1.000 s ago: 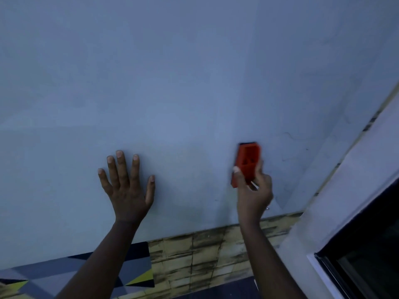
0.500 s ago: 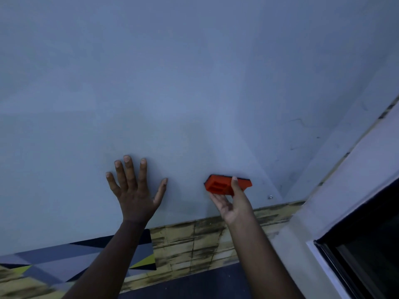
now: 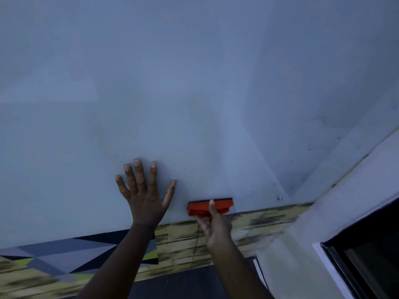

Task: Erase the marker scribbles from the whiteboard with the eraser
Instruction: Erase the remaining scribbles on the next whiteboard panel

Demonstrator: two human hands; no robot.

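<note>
The orange eraser (image 3: 209, 207) was lying sideways, long edge horizontal, pressed flat against the whiteboard (image 3: 151, 83) right down at the board's bottom edge, a bit right of centre. Your right hand (image 3: 213, 225) had it from below: thumb hooked over the front of the body, other fingers tucked underneath, so def gripping it, not just pushing. The dark felt strip showed along the eraser's top edge, up against the board.

Just left of it, your left hand (image 3: 145, 195) was flat on the board w/ all fingers spread wide and straight, thumb pointing toward the eraser but not touching it, nothing held. Palm looked like it was leaning on the surface.

Board itself looked mostly wiped. Only faint grey smudges and a few small dark specks (image 3: 311, 148) were visible over on the far right part, well apart from the eraser; can't tell if those were marker or just dirt. A small screw (image 3: 280, 198) sat near the lower right corner of the board.

Below the board was a yellowish wood-look panel (image 3: 254, 225), and to the left of that a grey/black/yellow triangle pattern (image 3: 56, 255). On the right there was a pale wall (image 3: 356, 201) and a dark window frame (image 3: 367, 255).
</note>
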